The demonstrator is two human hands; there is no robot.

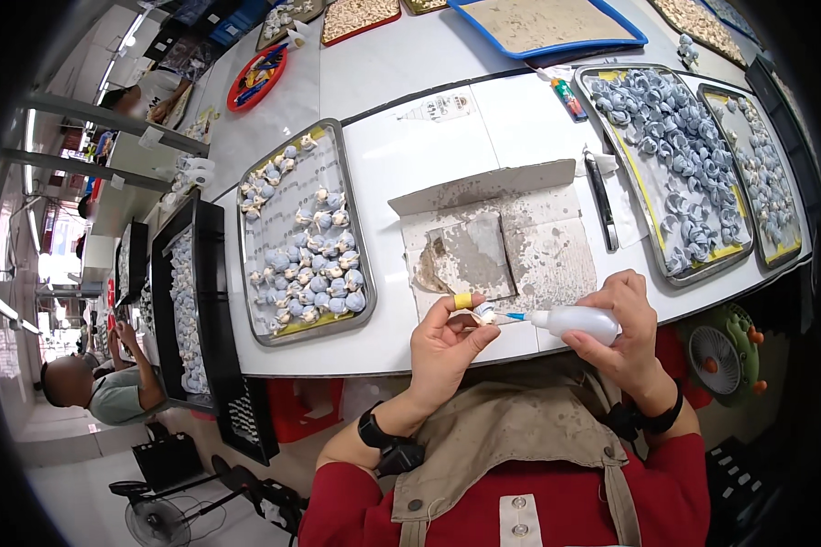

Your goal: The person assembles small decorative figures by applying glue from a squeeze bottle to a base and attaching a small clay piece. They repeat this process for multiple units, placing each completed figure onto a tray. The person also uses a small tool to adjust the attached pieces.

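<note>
Tan apron (511, 438) nearest. Your left hand (447, 345) pinches a small blue-and-white piece (484, 314) at its fingertips; your right hand (622, 326) grips the squeeze bottle (582, 321), blue nozzle (518, 316) aimed at it. Steady both wrists, squeeze lightly; stained cardboard (556, 246) lies beyond both.

And the bottle (582, 321) is showing cloudy white, its nozzle (515, 316) flashing bright blue! The small piece (485, 313) is mixing white with grey-blue, while a yellow band (462, 301) is brightening the left hand (441, 351). The cardboard (549, 242) is wearing dark grey-brown blotches over pale tan. The curled pieces (670, 137) are showing dusty blue, the khaki apron (511, 419) is meeting a red shirt (351, 506), and the fan (744, 351) is sporting green with orange.
</note>
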